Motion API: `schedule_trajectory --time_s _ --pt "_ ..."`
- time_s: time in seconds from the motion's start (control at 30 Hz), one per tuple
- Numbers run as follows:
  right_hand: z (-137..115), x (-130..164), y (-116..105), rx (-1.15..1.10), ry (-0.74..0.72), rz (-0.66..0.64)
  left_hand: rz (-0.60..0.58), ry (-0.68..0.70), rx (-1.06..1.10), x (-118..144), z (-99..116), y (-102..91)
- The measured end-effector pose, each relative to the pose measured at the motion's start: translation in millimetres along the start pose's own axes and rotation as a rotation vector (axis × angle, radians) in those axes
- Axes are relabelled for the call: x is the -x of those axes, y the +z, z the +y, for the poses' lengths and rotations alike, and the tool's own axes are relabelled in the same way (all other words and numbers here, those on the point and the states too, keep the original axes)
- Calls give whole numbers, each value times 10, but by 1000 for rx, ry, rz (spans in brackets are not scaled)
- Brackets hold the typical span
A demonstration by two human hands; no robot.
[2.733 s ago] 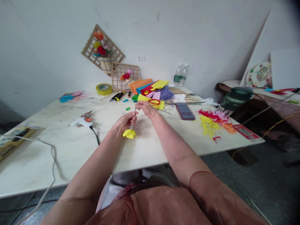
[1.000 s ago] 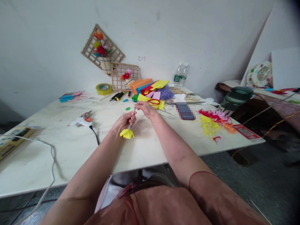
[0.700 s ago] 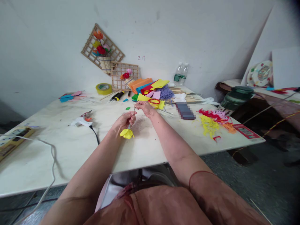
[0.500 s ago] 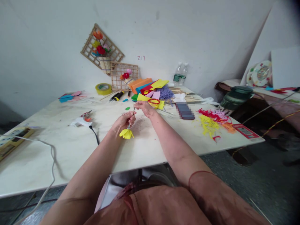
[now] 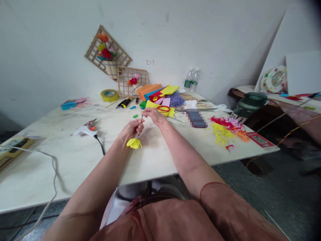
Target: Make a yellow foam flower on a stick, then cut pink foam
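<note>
The person's left hand point(image 5: 130, 129) has its grip closed on a thin stick point(image 5: 139, 126) just above a yellow paper flower point(image 5: 133, 143), which hangs blossom-down over the middle of the pale table point(image 5: 75, 160), a little above its surface. The right hand point(image 5: 153, 114) pinches the far end of the same stick between fingertips, so both grips are clenched on the one stem, the flower at the near end and the right hand at the far end

The flower looks very light and soft; its petals would probably crush or tear under any squeeze, so the blossom itself is a poor place to hold. The stick looks slender and stiff but likely to snap if bent, and smooth enough to roll between the fingers. The safest hold seems to be where the hands are now: on the stem, close under the blossom for control and at the free end for steadying or turning

To the left on the table lies a white glue gun point(image 5: 84, 129) with its black cord. Beyond the right hand are red-handled scissors point(image 5: 164, 109) and a pile of coloured sheets point(image 5: 160, 92); to the right lies a heap of paper scraps point(image 5: 225, 129)
</note>
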State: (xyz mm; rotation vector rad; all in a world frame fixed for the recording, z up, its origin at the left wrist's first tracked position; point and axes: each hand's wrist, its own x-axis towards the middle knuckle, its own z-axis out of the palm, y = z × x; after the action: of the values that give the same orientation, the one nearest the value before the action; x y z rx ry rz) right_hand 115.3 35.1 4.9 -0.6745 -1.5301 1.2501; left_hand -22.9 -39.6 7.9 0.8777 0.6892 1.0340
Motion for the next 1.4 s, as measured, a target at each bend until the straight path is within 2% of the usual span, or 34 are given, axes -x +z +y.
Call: schedule_trajectory --time_s 0.43,0.67,1.4 --pt "22 -5 -8 -29 -49 -33 -81 91 -15 -23 -35 -45" --pt "39 -12 -22 -61 -72 -46 -50 70 -32 7 -12 -8" --pt "-67 26 10 -12 -2 -9 -28 93 -120 -9 8 -21"
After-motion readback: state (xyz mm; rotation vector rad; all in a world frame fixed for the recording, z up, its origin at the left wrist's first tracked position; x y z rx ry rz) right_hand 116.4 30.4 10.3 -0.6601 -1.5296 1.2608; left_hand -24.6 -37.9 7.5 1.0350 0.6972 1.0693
